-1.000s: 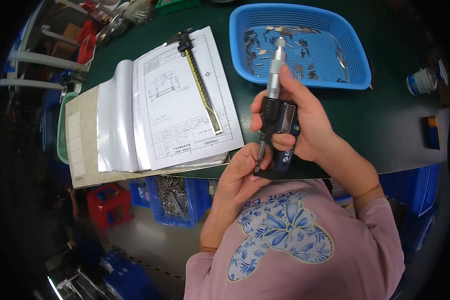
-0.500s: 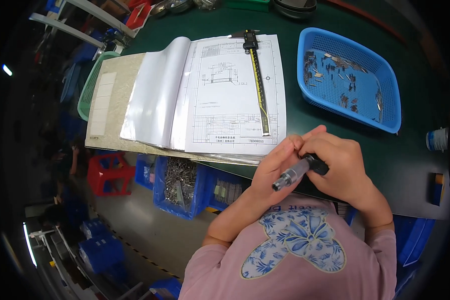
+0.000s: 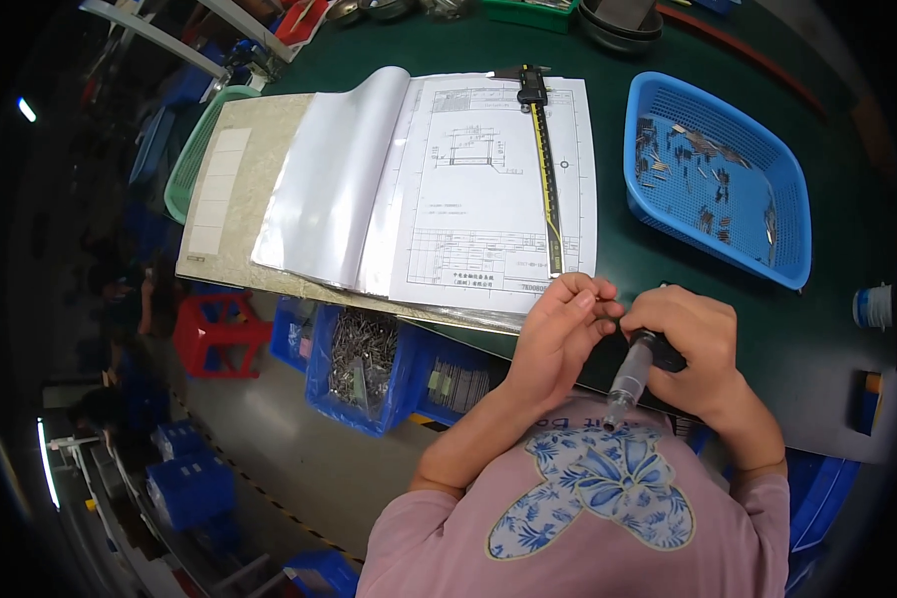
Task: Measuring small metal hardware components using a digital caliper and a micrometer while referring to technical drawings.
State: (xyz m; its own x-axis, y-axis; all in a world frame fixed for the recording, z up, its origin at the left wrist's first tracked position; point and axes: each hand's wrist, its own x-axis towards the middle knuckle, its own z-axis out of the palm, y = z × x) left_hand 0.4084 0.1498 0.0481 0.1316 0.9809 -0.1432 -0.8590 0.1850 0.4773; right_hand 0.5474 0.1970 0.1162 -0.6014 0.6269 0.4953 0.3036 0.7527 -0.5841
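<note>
My right hand (image 3: 690,344) is wrapped round a micrometer (image 3: 629,387), whose silver thimble points down toward my shirt. Its dark frame is mostly hidden by my fingers. Just to the left, my left hand (image 3: 558,337) is raised with its fingers curled and the thumb pressed against them. Whatever those fingertips hold, if anything, is too small to make out. A narrow gap separates the two hands at the table's near edge. Beyond my left hand, a digital caliper (image 3: 542,164) lies on a drawing sheet (image 3: 458,214) in an opened folder (image 3: 231,189).
A blue mesh basket (image 3: 713,244) with several small metal pins stands on the green table at right. Behind the folder sits a green basket (image 3: 181,171). Below the table edge are blue bins (image 3: 354,419) of metal parts and a red stool (image 3: 209,334). A white spool (image 3: 873,307) stands far right.
My hands have moved apart from their earlier contact. The micrometer has swung to a steeper angle and shifted right with my right hand. The whole view has shifted slightly.
</note>
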